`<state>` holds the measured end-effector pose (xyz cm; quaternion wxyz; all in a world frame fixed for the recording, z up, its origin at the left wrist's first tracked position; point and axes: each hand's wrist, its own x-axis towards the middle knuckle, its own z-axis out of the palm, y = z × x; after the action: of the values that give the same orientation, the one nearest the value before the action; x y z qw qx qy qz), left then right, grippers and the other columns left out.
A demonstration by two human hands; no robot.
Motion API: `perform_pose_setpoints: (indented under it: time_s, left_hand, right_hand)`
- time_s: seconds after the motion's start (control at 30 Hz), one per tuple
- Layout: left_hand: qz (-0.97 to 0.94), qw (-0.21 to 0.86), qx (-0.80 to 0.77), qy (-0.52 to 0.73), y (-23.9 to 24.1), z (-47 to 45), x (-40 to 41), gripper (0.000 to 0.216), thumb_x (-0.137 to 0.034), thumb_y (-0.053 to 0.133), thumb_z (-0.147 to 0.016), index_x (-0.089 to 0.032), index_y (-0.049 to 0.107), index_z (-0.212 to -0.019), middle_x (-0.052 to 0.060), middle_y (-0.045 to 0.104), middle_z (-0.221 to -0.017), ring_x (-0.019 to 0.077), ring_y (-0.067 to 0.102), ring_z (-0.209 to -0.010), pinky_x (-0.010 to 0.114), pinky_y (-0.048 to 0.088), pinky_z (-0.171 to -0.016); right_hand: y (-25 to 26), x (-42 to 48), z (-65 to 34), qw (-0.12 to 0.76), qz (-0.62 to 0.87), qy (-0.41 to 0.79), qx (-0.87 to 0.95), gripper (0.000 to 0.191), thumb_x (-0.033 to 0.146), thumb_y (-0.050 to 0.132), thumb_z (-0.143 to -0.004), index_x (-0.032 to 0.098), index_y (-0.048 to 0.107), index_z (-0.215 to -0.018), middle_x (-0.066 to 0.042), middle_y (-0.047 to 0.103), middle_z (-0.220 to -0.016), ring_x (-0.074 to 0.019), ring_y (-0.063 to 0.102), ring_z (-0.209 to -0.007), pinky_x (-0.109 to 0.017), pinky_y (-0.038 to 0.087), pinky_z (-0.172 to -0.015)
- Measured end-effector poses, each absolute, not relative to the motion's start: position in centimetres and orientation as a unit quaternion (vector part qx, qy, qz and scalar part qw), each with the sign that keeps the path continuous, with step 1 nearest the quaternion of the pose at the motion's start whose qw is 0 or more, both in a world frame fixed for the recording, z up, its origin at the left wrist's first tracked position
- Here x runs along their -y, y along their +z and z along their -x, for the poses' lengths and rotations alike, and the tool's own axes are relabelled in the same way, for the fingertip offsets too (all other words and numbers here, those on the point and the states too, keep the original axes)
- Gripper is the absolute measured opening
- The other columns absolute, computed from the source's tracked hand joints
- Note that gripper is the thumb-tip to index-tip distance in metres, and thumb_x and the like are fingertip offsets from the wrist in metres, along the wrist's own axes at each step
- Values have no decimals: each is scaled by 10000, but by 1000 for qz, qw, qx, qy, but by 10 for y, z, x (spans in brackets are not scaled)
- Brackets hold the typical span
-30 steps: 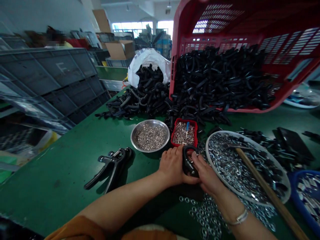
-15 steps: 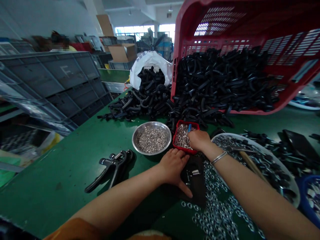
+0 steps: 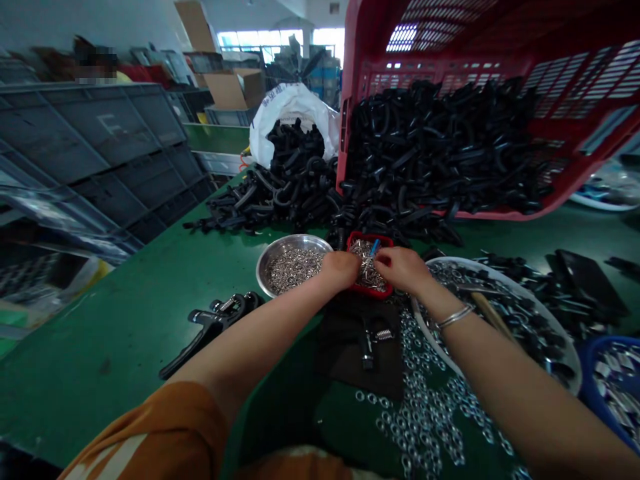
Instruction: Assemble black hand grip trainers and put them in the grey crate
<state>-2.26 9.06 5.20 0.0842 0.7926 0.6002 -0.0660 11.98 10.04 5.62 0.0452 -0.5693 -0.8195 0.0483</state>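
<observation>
— Over the red tray [image 3: 371, 236], what do the hands do?
— Both meet there. The left hand [image 3: 341, 269] is curled at its left edge. The right hand [image 3: 403, 268] has bent fingers down in the pins [image 3: 367, 269]. Whether either pinches a pin, I cannot tell.
— And around them?
— A bowl [image 3: 293, 268] is just left of the left hand. A black part [image 3: 367, 343] lies below both wrists.

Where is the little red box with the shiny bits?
The red box sits mid-table in the head view, between the steel bowl on its left and the washer dish on its right.
</observation>
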Motion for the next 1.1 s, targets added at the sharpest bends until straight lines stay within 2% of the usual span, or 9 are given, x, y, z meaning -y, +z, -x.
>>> perform_pose_setpoints:
  time_s: [0.17,0.33,0.53,0.67,0.73,0.83,0.93,1.1]
  left_hand:
    - [-806,65,-587,-35,50,27,-91,303,-363,574,-742,-184,634,-980,120,642,-974,276,582,-940,356,456,-756]
    - [-809,84,-581,-2,46,26,-97,209,-345,555,-751,-248,662,-902,66,655,-954,247,593,-906,338,450,-743]
    - [-785,103,-605,85,51,39,-92,247,-380,459,-807,-298,623,-972,10,651,-965,199,595,-861,303,447,-707]
    - [-767,189,-566,236,52,41,-65,249,-313,486,-798,-254,610,-1005,-4,668,-898,146,599,-790,254,435,-699]
    - [-766,234,-539,263,48,41,-45,223,-295,508,-787,-239,621,-970,-13,671,-874,132,599,-773,232,429,-682]
    - [-770,279,-524,234,38,43,-19,180,-332,538,-774,-228,639,-880,-23,667,-800,128,595,-723,215,413,-624]
    - [-778,278,-527,200,31,47,-6,188,-374,555,-765,-236,640,-859,-29,662,-796,129,587,-713,210,394,-600]
    - [-799,217,-536,165,26,45,-5,198,-415,550,-765,-257,639,-846,-37,655,-869,132,585,-766,213,383,-608]
  right_hand:
    - [63,-69,-144,46,501,156,850,261,275,339,-836,179,565,-747,-2,605,-694,-116,545,-656,-213,352,-568]
    - [54,-23,-165,5,453,250,856,249,263,349,-825,186,486,-632,1,545,-606,-123,486,-575,-231,305,-526]
    - [43,-9,-168,-19,491,213,845,211,232,350,-821,181,505,-688,-21,567,-656,-132,500,-610,-239,288,-541]
    - [51,-6,-159,-67,511,138,846,210,226,356,-821,178,523,-705,-34,592,-674,-140,524,-604,-248,274,-524]
    - [55,-2,-151,-99,512,83,849,206,235,364,-819,180,541,-729,-47,610,-702,-161,554,-622,-257,275,-517]
    - [57,3,-139,-140,510,7,849,201,228,374,-811,178,569,-795,-74,627,-751,-209,595,-662,-270,295,-509]
    - [54,6,-134,-151,508,-13,848,212,204,362,-821,173,572,-830,-86,630,-767,-225,610,-680,-278,323,-510]
    - [41,12,-147,-78,550,42,831,230,292,366,-866,186,562,-811,-59,633,-767,-209,603,-691,-291,375,-550]
